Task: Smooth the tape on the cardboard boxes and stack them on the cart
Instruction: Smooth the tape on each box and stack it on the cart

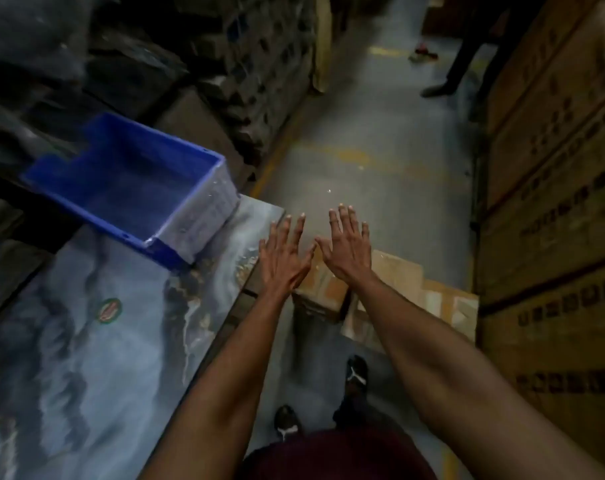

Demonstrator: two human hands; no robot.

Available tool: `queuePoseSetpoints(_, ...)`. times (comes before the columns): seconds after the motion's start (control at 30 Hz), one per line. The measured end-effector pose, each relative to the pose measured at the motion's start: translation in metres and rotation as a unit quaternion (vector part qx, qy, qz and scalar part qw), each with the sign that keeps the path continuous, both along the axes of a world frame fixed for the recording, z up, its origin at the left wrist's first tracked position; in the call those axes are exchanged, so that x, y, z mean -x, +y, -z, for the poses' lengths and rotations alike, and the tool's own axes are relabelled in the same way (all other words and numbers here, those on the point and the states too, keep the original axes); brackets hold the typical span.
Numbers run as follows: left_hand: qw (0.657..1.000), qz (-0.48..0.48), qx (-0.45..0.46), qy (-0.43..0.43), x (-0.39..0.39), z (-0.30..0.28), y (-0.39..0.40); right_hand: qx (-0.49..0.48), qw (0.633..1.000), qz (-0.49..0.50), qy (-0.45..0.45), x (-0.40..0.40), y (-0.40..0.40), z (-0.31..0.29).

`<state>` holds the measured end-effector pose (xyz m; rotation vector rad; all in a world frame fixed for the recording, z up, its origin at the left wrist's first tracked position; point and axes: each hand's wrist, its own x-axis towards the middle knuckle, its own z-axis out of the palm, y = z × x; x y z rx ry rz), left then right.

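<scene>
From my feed, both forearms are bare right up to where they leave the picture — no sleeves, no watch, no bands or rings that I can make out. The left hand [284,252] and right hand [346,247] carry no gloves; the nails look short and pale at the tips. Low in the view I see a dark maroon top [339,455] over the torso. Below it, dark trousers, too blurred for detail. The shoes [356,370] are black with a white mark across each toe — the shape is unclear.
</scene>
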<state>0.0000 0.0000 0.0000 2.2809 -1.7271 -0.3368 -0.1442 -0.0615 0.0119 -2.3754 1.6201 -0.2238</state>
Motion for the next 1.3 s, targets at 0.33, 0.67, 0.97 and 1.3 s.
queuePoseSetpoints(0.33,0.988,0.060,-0.144,0.021,0.069,0.086,-0.065,-0.155,0.986,0.056,0.028,0.078,-0.043,0.096)
queuePoseSetpoints(0.67,0.966,0.087,-0.242,0.042,0.049,0.208,-0.136,-0.235,0.964,0.123,0.032,0.065,-0.084,0.228)
queuePoseSetpoints(0.97,0.946,0.114,-0.303,0.024,0.016,0.363,-0.176,-0.300,0.941,0.156,0.034,0.046,-0.104,0.379)
queuePoseSetpoints(1.3,0.943,-0.002,-0.323,0.084,-0.007,0.452,-0.206,-0.396,0.898,0.173,-0.087,0.025,-0.126,0.458)
